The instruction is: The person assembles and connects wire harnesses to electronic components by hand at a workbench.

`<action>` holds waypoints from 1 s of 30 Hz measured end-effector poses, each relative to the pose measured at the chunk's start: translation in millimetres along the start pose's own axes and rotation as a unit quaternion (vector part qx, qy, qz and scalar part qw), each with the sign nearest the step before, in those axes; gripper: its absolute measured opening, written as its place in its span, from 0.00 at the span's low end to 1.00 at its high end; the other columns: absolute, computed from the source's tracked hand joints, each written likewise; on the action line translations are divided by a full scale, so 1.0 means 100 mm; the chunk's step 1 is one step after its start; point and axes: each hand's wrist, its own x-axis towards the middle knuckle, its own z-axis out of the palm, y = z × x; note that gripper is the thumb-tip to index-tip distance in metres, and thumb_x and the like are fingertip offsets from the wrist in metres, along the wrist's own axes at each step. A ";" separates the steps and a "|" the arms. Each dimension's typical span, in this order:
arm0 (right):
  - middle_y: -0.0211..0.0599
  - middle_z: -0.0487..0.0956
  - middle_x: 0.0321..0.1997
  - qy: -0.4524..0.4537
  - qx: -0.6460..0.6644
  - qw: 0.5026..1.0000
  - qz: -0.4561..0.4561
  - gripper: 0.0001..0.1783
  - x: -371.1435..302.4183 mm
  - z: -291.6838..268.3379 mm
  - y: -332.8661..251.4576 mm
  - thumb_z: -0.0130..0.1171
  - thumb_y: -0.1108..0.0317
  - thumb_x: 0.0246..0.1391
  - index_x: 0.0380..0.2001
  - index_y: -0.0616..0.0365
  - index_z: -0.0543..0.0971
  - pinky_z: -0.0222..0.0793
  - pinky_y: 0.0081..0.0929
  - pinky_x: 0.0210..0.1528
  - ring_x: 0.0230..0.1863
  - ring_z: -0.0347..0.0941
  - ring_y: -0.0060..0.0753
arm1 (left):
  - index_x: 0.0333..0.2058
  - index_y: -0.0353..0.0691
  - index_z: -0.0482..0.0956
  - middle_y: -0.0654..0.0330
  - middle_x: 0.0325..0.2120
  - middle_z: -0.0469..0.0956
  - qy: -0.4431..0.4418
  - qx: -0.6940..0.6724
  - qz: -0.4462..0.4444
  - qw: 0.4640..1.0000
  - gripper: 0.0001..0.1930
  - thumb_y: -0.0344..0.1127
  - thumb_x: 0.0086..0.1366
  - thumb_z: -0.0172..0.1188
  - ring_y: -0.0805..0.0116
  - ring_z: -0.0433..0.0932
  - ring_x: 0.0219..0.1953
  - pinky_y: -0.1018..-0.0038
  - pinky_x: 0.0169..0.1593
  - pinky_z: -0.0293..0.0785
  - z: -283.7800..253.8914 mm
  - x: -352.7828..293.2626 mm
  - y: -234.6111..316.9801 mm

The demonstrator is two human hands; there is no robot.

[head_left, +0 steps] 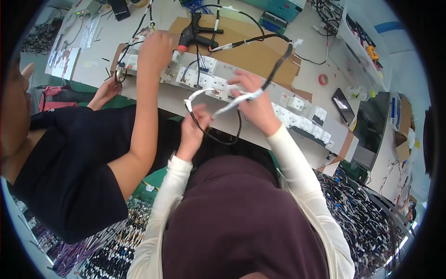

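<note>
A black wire harness [278, 65] with a white-wrapped stretch [226, 108] runs in front of me, raised over the front of a long board with white connector blocks [290, 116]. My right hand [256, 104] grips the harness at the white wrap, some fingers reaching past it. Closed at the lower end of that wrap is my left hand [194, 132], its fingertips slightly blurred. A thin black wire loop [238, 132] with a white-wrapped branch [197, 94] hangs by the two hands.
A co-worker's arm [147, 83] reaches over the board's left end. Behind it, a black and red tape gun [190, 37] lies on cardboard [241, 58]. Red tape [323, 79], a phone [343, 107] and a clear bin [364, 51] are at right. Wire bundles [357, 218] hang below.
</note>
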 end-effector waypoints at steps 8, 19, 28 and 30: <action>0.47 0.71 0.64 0.044 -0.039 0.994 0.097 0.26 -0.76 -0.42 -0.34 0.60 0.73 0.60 0.61 0.60 0.69 0.63 0.36 0.67 0.65 0.69 0.47 | 0.38 0.31 0.76 0.60 0.25 0.75 -0.325 -0.088 -0.183 0.924 0.17 0.40 0.77 0.45 0.69 0.76 0.32 0.69 0.44 0.74 -0.02 -0.64 0.68; 0.26 0.73 0.29 -0.094 0.413 0.838 0.345 0.11 -1.63 -0.20 -1.05 0.48 0.64 0.71 0.42 0.61 0.72 0.71 0.21 0.45 0.31 0.68 0.16 | 0.38 0.39 0.72 0.68 0.24 0.63 -0.236 -0.479 -0.209 0.819 0.14 0.43 0.78 0.47 0.72 0.64 0.30 0.71 0.39 0.67 0.98 0.15 0.99; 0.19 0.55 0.22 0.022 0.626 0.736 0.256 0.18 -1.54 -0.67 -0.95 0.40 0.54 0.74 0.40 0.58 0.70 0.70 0.22 0.30 0.22 0.54 0.16 | 0.48 0.33 0.78 0.57 0.41 0.81 -0.425 -0.017 -0.166 0.890 0.13 0.37 0.75 0.53 0.72 0.78 0.47 0.72 0.53 0.73 0.44 -0.38 0.94; 0.18 0.54 0.22 0.018 0.666 0.706 0.241 0.18 -1.47 -0.72 -0.91 0.39 0.54 0.75 0.40 0.57 0.70 0.69 0.22 0.29 0.22 0.53 0.16 | 0.46 0.32 0.77 0.59 0.41 0.81 -0.470 -0.021 -0.199 0.860 0.10 0.32 0.73 0.54 0.74 0.77 0.47 0.74 0.54 0.72 0.58 -0.63 1.01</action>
